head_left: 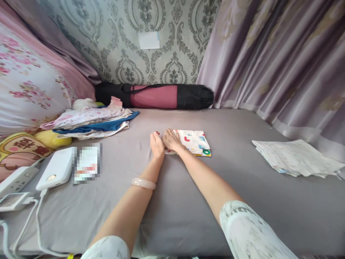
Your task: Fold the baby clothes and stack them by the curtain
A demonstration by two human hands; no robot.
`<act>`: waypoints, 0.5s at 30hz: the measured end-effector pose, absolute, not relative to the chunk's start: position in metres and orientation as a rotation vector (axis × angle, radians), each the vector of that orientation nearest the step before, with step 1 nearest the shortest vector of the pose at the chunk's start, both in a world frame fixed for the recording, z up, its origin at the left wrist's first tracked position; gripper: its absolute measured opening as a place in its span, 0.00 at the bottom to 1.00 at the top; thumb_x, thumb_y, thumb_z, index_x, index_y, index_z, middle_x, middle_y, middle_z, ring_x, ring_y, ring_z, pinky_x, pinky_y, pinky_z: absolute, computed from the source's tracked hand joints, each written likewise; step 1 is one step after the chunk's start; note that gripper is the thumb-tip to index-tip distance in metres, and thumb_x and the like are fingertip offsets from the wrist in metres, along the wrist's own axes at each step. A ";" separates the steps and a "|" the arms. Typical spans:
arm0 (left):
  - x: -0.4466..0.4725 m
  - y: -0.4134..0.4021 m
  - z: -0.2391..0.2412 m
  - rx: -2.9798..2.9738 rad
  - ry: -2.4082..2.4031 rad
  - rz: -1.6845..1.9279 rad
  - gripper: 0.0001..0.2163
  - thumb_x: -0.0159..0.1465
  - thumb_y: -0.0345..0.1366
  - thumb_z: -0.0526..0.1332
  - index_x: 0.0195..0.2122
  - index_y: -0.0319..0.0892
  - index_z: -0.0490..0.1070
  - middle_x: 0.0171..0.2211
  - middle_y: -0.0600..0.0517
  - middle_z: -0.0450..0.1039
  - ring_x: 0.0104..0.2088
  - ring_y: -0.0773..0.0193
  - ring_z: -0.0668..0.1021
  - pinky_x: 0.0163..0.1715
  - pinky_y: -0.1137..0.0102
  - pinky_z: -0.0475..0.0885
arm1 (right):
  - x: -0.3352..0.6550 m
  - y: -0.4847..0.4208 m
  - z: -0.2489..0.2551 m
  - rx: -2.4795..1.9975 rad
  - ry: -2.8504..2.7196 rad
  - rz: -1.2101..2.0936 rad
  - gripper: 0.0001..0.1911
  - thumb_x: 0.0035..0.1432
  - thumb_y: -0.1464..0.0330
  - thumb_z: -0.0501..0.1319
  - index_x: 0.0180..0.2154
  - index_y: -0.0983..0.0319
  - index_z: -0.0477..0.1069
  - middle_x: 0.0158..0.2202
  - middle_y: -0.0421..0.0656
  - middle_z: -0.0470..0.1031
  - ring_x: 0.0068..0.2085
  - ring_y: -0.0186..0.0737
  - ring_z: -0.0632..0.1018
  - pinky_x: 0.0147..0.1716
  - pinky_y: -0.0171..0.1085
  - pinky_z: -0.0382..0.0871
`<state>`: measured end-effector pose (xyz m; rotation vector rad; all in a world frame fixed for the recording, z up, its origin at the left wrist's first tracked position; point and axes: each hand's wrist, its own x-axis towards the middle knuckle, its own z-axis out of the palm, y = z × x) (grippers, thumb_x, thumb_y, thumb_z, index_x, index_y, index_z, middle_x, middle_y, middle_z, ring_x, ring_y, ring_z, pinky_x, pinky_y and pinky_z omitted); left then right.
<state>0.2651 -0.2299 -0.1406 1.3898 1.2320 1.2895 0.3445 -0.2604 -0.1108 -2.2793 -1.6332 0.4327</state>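
A folded white cloth (194,141) with bright red, blue, green and yellow prints lies on the grey sheet in front of me; it looks like a small garment, but I cannot tell its kind. My right hand (171,140) rests flat on its left part, fingers stretched out. Beside the cloth's left edge, my left hand (157,144) stands on its side with the fingers curled together. Whether those fingers pinch anything is hidden. A pale bangle (143,183) circles my left wrist.
Stacked clothes (93,121) lie at the far left, other folded cloths (295,156) at the right. A white power bank (57,168), a power strip (18,181) and cables occupy the left front. A long black-and-pink bag (153,96) lies along the wall.
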 end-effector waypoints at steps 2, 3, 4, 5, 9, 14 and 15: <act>0.264 -0.233 -0.138 1.444 1.230 1.275 0.15 0.69 0.40 0.46 0.43 0.40 0.70 0.46 0.42 0.75 0.50 0.56 0.75 0.54 0.61 0.66 | 0.355 -0.266 -0.104 -2.198 -1.579 0.459 0.33 0.67 0.61 0.33 0.67 0.71 0.47 0.70 0.50 0.45 0.69 0.40 0.47 0.66 0.42 0.39; 0.264 -0.236 -0.136 1.484 1.224 1.255 0.14 0.68 0.40 0.48 0.45 0.40 0.70 0.48 0.42 0.74 0.51 0.56 0.75 0.54 0.61 0.66 | 0.362 -0.271 -0.100 -2.178 -1.551 0.441 0.33 0.68 0.61 0.33 0.67 0.72 0.47 0.70 0.50 0.45 0.69 0.40 0.47 0.66 0.40 0.41; 0.264 -0.238 -0.135 1.535 1.214 1.223 0.14 0.67 0.40 0.51 0.47 0.40 0.69 0.49 0.42 0.74 0.51 0.55 0.75 0.54 0.61 0.67 | 0.370 -0.277 -0.097 -2.178 -1.528 0.406 0.33 0.67 0.61 0.34 0.67 0.72 0.47 0.70 0.51 0.45 0.69 0.41 0.47 0.65 0.40 0.42; 0.265 -0.241 -0.134 1.596 1.202 1.184 0.14 0.65 0.40 0.53 0.48 0.41 0.69 0.51 0.42 0.73 0.51 0.55 0.75 0.54 0.60 0.67 | 0.378 -0.285 -0.095 -2.199 -1.511 0.357 0.33 0.67 0.61 0.35 0.67 0.72 0.47 0.70 0.51 0.44 0.69 0.42 0.47 0.66 0.41 0.42; 0.269 -0.253 -0.129 1.958 1.163 1.041 0.18 0.63 0.38 0.57 0.53 0.42 0.68 0.56 0.42 0.70 0.59 0.50 0.69 0.59 0.55 0.60 | 0.405 -0.316 -0.097 -2.364 -1.582 0.225 0.31 0.67 0.62 0.38 0.67 0.69 0.48 0.70 0.50 0.42 0.70 0.46 0.44 0.66 0.49 0.37; 0.273 -0.261 -0.130 2.324 1.176 0.770 0.21 0.64 0.45 0.56 0.58 0.49 0.66 0.63 0.46 0.62 0.66 0.45 0.56 0.62 0.43 0.47 | 0.414 -0.329 -0.114 -2.438 -1.727 0.163 0.31 0.68 0.59 0.37 0.68 0.65 0.47 0.70 0.47 0.45 0.69 0.46 0.46 0.65 0.52 0.36; 0.273 -0.261 -0.131 2.369 1.178 0.723 0.21 0.65 0.46 0.56 0.58 0.49 0.66 0.63 0.46 0.61 0.66 0.45 0.55 0.62 0.43 0.46 | 0.413 -0.329 -0.117 -2.444 -1.727 0.154 0.31 0.68 0.59 0.36 0.68 0.64 0.47 0.70 0.47 0.45 0.69 0.46 0.46 0.65 0.53 0.36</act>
